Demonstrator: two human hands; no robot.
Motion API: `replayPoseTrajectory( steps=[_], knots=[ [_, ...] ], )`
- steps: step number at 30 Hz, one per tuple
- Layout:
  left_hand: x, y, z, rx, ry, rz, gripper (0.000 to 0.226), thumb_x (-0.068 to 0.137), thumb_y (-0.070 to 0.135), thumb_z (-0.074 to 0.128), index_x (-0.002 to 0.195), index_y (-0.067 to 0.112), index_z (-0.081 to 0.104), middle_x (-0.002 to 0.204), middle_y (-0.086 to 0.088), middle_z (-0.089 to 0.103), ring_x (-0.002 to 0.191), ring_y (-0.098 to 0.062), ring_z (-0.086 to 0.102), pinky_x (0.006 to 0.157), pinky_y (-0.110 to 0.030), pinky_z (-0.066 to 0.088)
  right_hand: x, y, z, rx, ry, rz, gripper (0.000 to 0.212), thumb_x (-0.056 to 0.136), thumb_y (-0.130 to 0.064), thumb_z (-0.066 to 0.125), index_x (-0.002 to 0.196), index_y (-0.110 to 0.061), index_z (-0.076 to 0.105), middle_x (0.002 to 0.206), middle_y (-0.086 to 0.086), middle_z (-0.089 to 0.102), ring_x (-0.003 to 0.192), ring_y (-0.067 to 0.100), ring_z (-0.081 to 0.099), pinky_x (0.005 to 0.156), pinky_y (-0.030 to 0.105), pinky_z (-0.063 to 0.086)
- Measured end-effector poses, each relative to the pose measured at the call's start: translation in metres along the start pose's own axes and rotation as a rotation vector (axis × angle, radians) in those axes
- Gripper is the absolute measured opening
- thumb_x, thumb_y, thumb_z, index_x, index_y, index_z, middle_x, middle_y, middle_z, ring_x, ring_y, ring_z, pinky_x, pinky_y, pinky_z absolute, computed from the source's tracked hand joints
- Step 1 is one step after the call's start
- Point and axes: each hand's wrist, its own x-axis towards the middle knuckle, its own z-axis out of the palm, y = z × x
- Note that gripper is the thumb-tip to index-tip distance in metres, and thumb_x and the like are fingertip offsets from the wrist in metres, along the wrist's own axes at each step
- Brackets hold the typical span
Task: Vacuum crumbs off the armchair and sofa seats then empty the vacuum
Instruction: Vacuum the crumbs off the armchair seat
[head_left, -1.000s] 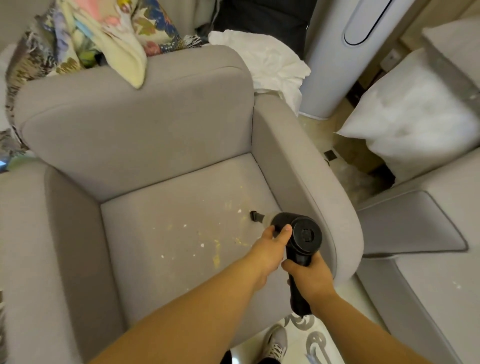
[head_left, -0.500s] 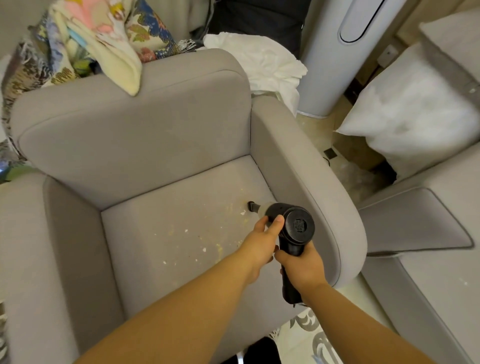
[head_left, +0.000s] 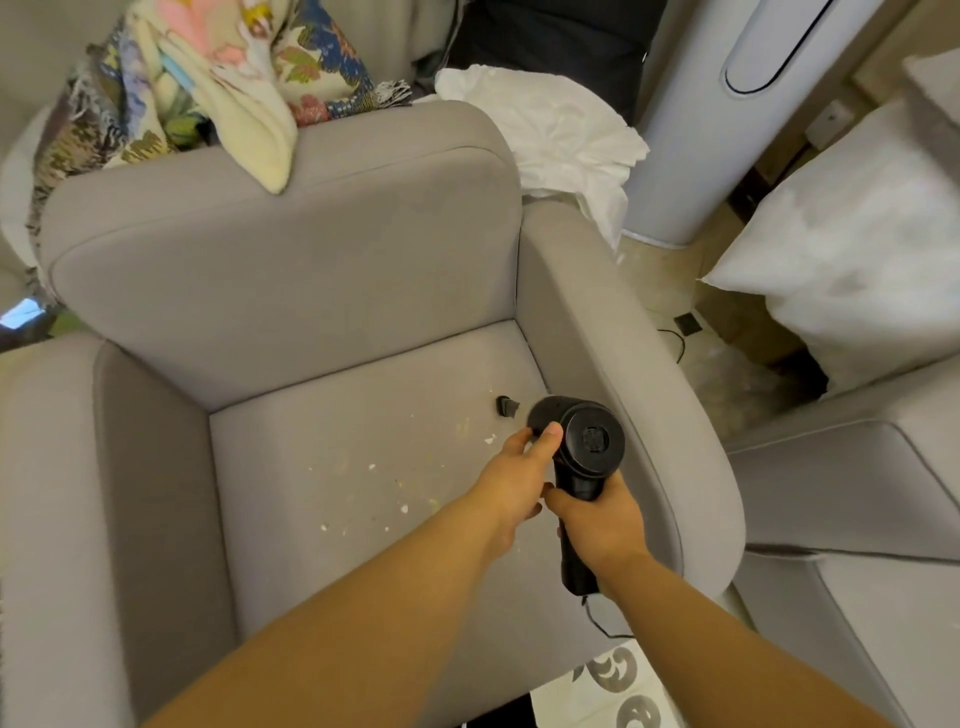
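The right hand (head_left: 597, 512) clenched the handheld vacuum (head_left: 582, 447) by its handle; the left hand (head_left: 519, 467) steadied its body, aiming the nozzle (head_left: 506, 406) low over the armchair seat (head_left: 322, 415) near the scattered crumbs (head_left: 402, 506).

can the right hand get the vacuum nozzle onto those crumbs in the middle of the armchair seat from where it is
Probably yes. The right hand grips the handheld vacuum, whose nozzle is over the seat. The crumbs lie nearby on open cushion, nothing between; the left hand only steadies the body.
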Motion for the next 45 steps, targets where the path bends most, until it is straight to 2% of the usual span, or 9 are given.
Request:
replayPoseTrajectory(
  steps=[8, 14, 19, 24, 27, 30, 32, 38, 45],
  knots=[
    [0.012, 0.011, 0.007, -0.006, 0.019, 0.047, 0.061, 0.094, 0.051, 0.046, 0.148, 0.035, 0.023, 0.147, -0.003, 0.041, 0.129, -0.024, 0.045, 0.095, -0.033, 0.042, 0.023, -0.015, -0.004, 0.015, -0.027, -0.001, 0.041, 0.076, -0.013, 0.076, 0.104, -0.036, 0.057, 0.092, 0.001, 0.07, 0.086, 0.028, 0.067, 0.086, 0.05, 0.056],
    [0.012, 0.011, -0.002, -0.067, 0.026, 0.047, 0.059, 0.094, 0.047, 0.048, 0.147, 0.035, 0.026, 0.145, -0.001, 0.044, 0.125, -0.023, 0.048, 0.104, -0.038, 0.039, 0.026, -0.018, 0.001, -0.007, -0.097, -0.001, 0.037, 0.076, -0.012, 0.074, 0.097, -0.037, 0.057, 0.09, 0.004, 0.07, 0.083, 0.03, 0.067, 0.084, 0.05, 0.057],
    [0.004, 0.011, 0.005, -0.04, -0.014, 0.058, 0.062, 0.09, 0.049, 0.053, 0.146, 0.034, 0.029, 0.142, 0.0, 0.047, 0.11, -0.019, 0.053, 0.092, -0.032, 0.04, 0.016, -0.012, -0.014, -0.016, -0.038, 0.004, 0.033, 0.077, -0.01, 0.072, 0.1, -0.029, 0.059, 0.083, 0.007, 0.069, 0.075, 0.029, 0.067, 0.078, 0.05, 0.059],
    [0.01, 0.017, 0.024, -0.002, -0.046, 0.063, 0.058, 0.092, 0.046, 0.053, 0.144, 0.035, 0.031, 0.142, -0.001, 0.047, 0.112, -0.018, 0.054, 0.093, -0.03, 0.042, 0.02, -0.011, -0.029, -0.029, 0.027, 0.009, 0.035, 0.078, -0.009, 0.072, 0.11, -0.019, 0.061, 0.085, 0.009, 0.069, 0.076, 0.029, 0.067, 0.071, 0.041, 0.057],
    [0.017, 0.017, 0.026, 0.004, -0.045, 0.051, 0.062, 0.092, 0.043, 0.054, 0.147, 0.034, 0.026, 0.145, -0.003, 0.044, 0.121, -0.022, 0.051, 0.1, -0.033, 0.041, 0.028, -0.012, -0.03, -0.032, 0.008, 0.021, 0.035, 0.079, -0.009, 0.072, 0.11, -0.019, 0.061, 0.087, 0.01, 0.069, 0.079, 0.032, 0.067, 0.077, 0.046, 0.058],
    [0.017, 0.013, 0.019, -0.048, -0.021, 0.039, 0.061, 0.092, 0.04, 0.054, 0.146, 0.034, 0.027, 0.135, 0.0, 0.05, 0.11, -0.019, 0.053, 0.089, -0.03, 0.041, 0.028, -0.011, -0.024, -0.049, -0.044, 0.027, 0.034, 0.077, -0.009, 0.072, 0.105, -0.024, 0.06, 0.085, 0.008, 0.069, 0.08, 0.031, 0.067, 0.079, 0.048, 0.058],
    [0.016, 0.011, 0.014, -0.071, 0.0, 0.033, 0.059, 0.092, 0.037, 0.054, 0.146, 0.033, 0.029, 0.126, 0.001, 0.053, 0.108, -0.019, 0.054, 0.088, -0.031, 0.04, 0.025, -0.011, -0.021, -0.052, -0.069, 0.035, 0.033, 0.077, -0.009, 0.072, 0.1, -0.029, 0.059, 0.084, 0.007, 0.069, 0.079, 0.03, 0.067, 0.08, 0.048, 0.058],
    [0.011, 0.015, 0.011, -0.064, 0.001, 0.048, 0.062, 0.091, 0.038, 0.055, 0.146, 0.033, 0.028, 0.135, -0.002, 0.051, 0.113, -0.021, 0.054, 0.091, -0.032, 0.041, 0.021, -0.017, -0.021, -0.035, -0.077, 0.032, 0.033, 0.077, -0.007, 0.071, 0.098, -0.03, 0.058, 0.085, 0.009, 0.069, 0.079, 0.032, 0.066, 0.081, 0.05, 0.058],
    [0.035, 0.045, 0.019, -0.005, -0.016, 0.116, 0.058, 0.095, 0.037, 0.05, 0.148, 0.032, 0.027, 0.144, -0.002, 0.045, 0.117, -0.021, 0.053, 0.092, -0.029, 0.041, 0.054, -0.033, -0.019, -0.039, 0.022, -0.046, 0.037, 0.078, -0.012, 0.072, 0.113, -0.02, 0.063, 0.088, 0.003, 0.07, 0.08, 0.022, 0.066, 0.065, 0.03, 0.049]
  ],
)
